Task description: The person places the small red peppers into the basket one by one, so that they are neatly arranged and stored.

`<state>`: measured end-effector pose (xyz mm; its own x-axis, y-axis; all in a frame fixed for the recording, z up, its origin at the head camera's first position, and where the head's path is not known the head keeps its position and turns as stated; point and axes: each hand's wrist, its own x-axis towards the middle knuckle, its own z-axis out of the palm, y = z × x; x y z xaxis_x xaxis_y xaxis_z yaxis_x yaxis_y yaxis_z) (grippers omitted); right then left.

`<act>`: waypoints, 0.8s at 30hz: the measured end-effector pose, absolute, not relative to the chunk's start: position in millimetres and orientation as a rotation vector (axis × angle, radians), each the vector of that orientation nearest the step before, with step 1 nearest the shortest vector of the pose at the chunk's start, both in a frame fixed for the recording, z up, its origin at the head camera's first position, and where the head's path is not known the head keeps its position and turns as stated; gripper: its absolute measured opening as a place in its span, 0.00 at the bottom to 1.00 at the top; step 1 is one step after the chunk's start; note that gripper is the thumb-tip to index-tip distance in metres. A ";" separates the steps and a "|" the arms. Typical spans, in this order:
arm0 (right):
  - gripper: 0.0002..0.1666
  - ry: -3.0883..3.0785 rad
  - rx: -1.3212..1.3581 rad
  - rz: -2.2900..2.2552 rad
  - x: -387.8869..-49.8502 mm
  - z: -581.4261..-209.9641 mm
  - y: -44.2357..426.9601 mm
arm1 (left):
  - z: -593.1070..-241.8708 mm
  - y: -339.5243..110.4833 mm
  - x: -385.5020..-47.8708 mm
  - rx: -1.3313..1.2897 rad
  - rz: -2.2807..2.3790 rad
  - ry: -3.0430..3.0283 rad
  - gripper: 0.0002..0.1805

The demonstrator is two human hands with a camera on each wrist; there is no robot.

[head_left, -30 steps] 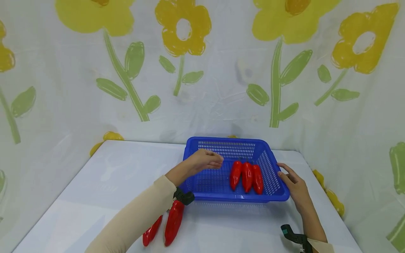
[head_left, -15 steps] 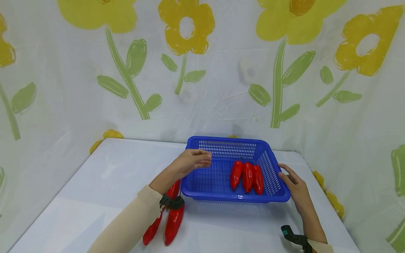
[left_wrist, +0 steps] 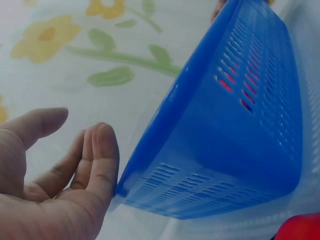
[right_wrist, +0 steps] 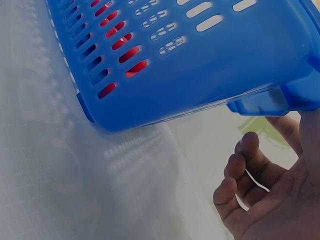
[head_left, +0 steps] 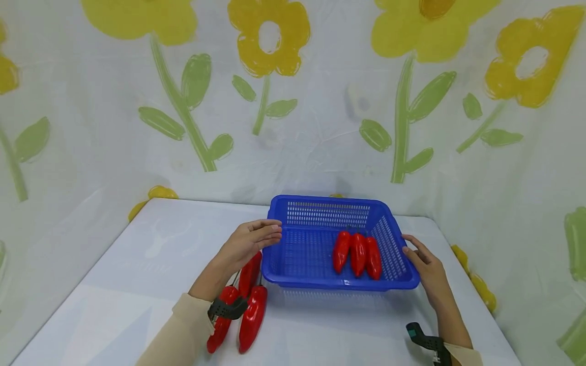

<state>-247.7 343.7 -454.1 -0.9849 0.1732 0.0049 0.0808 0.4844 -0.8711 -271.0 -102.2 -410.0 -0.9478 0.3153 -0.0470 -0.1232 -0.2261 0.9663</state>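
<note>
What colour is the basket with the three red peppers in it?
The basket is blue; it shows best in the head view.

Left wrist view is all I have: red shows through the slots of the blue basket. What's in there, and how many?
Observer: Three red peppers, lying side by side toward the right end of the basket.
Operator: There's something red at my bottom right corner too. Any more outside?
Observer: Yes, the head view shows three loose peppers on the table, by the basket's near left corner.
Operator: And what is the other hand doing?
Observer: The right hand is at the basket's right end, its fingers at the edge.
</note>
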 end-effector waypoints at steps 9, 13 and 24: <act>0.38 -2.635 -0.242 1.541 -250.6 -455.7 338.7 | -425.8 -122.2 -258.2 0.156 2.361 1.751 0.25; 0.38 -2.632 -0.245 1.551 -250.6 -456.6 337.7 | -433.3 -131.6 -252.9 0.140 2.397 1.813 0.25; 0.38 -2.638 -0.247 1.509 -249.2 -454.7 345.5 | -447.9 -143.5 -252.0 0.066 2.412 1.883 0.25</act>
